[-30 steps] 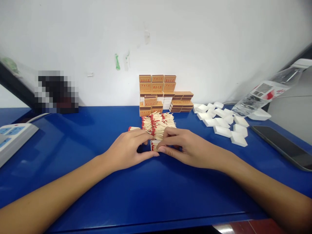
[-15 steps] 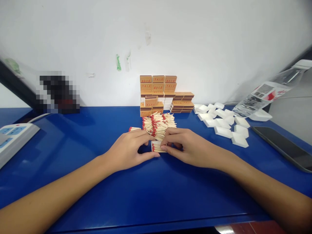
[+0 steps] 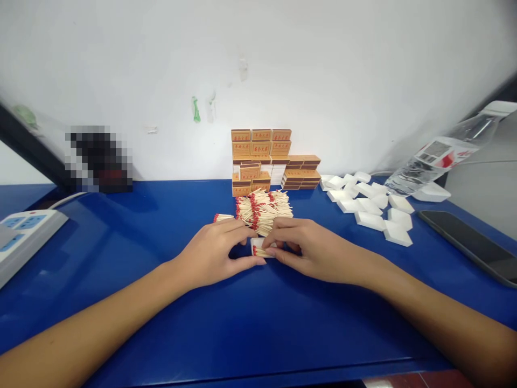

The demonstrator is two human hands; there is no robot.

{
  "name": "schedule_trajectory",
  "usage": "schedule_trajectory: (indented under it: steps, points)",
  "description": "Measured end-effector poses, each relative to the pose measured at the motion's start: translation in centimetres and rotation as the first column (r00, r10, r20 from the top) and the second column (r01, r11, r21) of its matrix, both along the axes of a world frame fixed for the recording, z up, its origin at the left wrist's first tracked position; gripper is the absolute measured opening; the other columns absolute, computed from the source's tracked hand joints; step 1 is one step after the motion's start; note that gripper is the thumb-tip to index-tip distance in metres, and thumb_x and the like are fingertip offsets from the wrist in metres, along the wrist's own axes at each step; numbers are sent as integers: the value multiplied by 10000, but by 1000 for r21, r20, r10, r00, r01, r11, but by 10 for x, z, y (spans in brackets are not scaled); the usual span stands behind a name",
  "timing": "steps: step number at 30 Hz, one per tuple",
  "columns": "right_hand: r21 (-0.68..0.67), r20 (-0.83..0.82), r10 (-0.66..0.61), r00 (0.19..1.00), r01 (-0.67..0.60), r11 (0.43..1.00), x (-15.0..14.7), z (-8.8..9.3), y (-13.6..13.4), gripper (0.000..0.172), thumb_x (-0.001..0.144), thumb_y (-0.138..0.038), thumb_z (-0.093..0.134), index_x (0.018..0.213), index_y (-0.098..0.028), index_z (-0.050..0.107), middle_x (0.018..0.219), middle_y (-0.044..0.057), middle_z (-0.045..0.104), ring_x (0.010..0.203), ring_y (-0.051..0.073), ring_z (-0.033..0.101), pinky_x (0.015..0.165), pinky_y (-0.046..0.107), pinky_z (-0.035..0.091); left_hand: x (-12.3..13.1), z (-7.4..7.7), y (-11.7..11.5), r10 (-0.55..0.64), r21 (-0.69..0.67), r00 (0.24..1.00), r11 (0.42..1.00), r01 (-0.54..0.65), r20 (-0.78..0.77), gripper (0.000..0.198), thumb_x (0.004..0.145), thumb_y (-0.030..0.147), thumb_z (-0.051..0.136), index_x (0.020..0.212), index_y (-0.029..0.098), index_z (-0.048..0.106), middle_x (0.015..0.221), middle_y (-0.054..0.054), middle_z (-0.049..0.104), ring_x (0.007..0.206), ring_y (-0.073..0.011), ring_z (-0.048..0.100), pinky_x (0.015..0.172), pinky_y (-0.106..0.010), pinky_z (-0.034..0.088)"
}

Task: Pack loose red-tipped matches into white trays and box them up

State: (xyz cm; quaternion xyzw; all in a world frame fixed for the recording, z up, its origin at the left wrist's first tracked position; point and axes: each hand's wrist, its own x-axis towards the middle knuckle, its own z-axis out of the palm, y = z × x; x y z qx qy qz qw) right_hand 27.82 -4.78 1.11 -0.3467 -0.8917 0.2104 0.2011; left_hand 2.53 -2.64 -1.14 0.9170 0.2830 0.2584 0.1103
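A small white matchbox tray [image 3: 256, 242] sits on the blue table between my hands, with red-tipped matches [image 3: 259, 251] along its near side. My left hand [image 3: 218, 252] grips the tray's left end between thumb and fingers. Over the tray's right part, my right hand [image 3: 309, 249] pinches at the matches inside, and its fingers hide that end. Just behind lies a large heap of loose matches [image 3: 269, 207]. A smaller bundle of matches [image 3: 223, 217] shows beyond my left fingers.
Stacked orange matchboxes [image 3: 260, 148] stand against the wall. To the right are several white trays [image 3: 369, 221], a leaning plastic bottle [image 3: 440, 153] and a phone [image 3: 464, 242]. A power strip [image 3: 32, 240] lies at the left edge.
The matches in the tray now lie closer to its near side, baring more of the white bottom. My right fingertips have shifted slightly. The whole view has moved a little.
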Motion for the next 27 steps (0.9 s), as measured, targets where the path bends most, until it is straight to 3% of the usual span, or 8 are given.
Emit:
schedule_trajectory:
  steps: [3,6,10,14,17,27]
  points:
    - [54,-7,-18,1000,18,998,1,-1,2,156,1024,-199,598,996,-194,752,950,41,682,774,137,617,691,277,449,0,1,0,7,-12,1000,1000,-7,-10,350,931,484,755,1112,187,713,938,-34,725,848,-195,682,735,-309,510]
    - [153,-30,-106,994,109,982,6,-1,7,134,1007,-184,608,931,-192,718,882,32,669,783,154,611,683,285,432,0,1,-1,15,-11,1000,1000,-15,-23,359,918,486,768,1125,197,720,903,-21,715,786,-178,666,675,-287,474]
    - [182,-33,-221,975,223,958,10,-3,14,33,966,-203,670,934,-202,669,882,18,656,792,162,607,676,284,423,1,3,-6,-12,-40,998,999,10,-55,347,904,484,776,1085,190,743,794,6,686,658,-145,616,604,-269,421]
    - [214,12,-281,960,272,938,10,-13,16,199,952,-364,735,1008,-201,635,963,36,656,813,186,609,702,309,445,3,5,-10,-41,-77,995,996,34,-95,354,882,486,786,1064,184,753,742,18,666,621,-139,596,599,-273,407]
    - [251,18,-301,954,287,924,6,-20,18,247,941,-393,750,1042,-205,625,1015,48,652,829,198,617,721,324,461,4,5,-11,-45,-85,994,996,36,-103,355,880,496,780,1058,190,752,757,15,678,638,-143,606,606,-276,403]
    - [278,2,-306,952,293,915,-4,-24,19,150,958,-315,727,963,-195,637,959,33,635,786,179,611,690,323,458,4,2,-10,-55,-92,991,995,44,-118,342,886,487,767,1056,191,749,827,1,737,687,-158,650,620,-287,406]
